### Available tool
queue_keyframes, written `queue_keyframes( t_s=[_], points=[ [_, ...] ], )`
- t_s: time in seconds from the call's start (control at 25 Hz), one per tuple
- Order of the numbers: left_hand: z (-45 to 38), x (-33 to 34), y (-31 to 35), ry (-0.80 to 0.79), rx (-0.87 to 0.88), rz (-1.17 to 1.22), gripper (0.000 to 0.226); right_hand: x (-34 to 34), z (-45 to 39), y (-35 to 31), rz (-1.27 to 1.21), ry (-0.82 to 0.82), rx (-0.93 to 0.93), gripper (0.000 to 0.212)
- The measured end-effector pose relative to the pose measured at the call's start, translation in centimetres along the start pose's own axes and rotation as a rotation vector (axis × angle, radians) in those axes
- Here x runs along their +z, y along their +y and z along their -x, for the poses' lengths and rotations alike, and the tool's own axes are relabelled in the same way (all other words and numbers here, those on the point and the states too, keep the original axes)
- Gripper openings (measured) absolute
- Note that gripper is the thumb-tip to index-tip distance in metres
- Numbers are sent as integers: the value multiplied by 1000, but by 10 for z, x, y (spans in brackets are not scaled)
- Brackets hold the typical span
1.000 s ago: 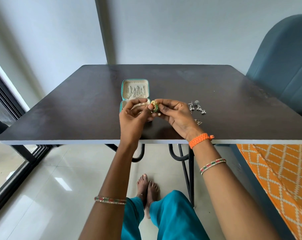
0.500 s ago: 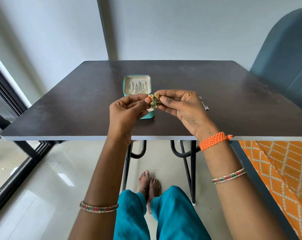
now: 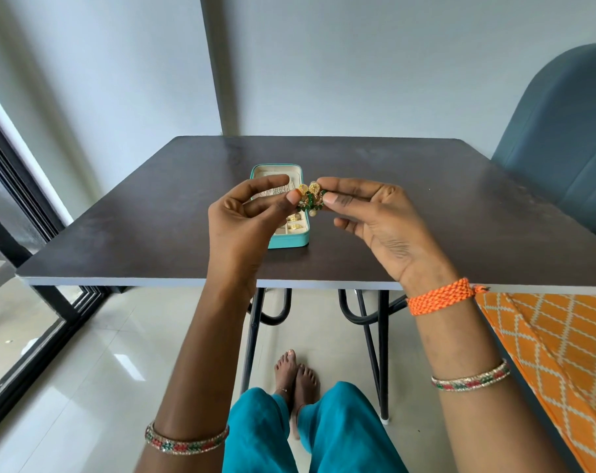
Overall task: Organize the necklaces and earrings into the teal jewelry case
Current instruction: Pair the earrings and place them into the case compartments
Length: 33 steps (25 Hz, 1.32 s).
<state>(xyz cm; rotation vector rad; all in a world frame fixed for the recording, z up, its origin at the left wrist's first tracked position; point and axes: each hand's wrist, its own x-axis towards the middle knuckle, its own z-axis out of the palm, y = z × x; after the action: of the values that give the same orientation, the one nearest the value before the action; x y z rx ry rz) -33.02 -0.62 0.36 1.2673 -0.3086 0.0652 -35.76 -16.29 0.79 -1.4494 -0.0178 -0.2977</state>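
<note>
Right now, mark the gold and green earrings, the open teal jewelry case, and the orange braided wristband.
gold and green earrings (image 3: 309,197), head view, green centre.
open teal jewelry case (image 3: 289,241), head view, near front wall.
orange braided wristband (image 3: 441,296), head view, middle of braid.

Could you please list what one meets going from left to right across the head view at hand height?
Left hand → earrings, pinched between both hands → right hand → chair. The teal case lies behind the left hand and earrings, so its place is unclear.
</note>
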Motion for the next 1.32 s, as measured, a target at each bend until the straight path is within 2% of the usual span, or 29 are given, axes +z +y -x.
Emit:
queue_keyframes(
  t_s=[0.28,0.52,0.92,1.32],
  points=[
    [3,-1,2,1,-18,28,23,2,4,-4,-135,-39,34,20],
    [4,-2,3,20,-93,1,8,2,5,-1,-94,-69,12,24],
    [8,-8,7,19,-145,27,14,5,8,-3,-48,-51,17,24],
    [13,-12,6,3,17,-169,22,7,13,-4,-73,-50,47,22]
  ],
)
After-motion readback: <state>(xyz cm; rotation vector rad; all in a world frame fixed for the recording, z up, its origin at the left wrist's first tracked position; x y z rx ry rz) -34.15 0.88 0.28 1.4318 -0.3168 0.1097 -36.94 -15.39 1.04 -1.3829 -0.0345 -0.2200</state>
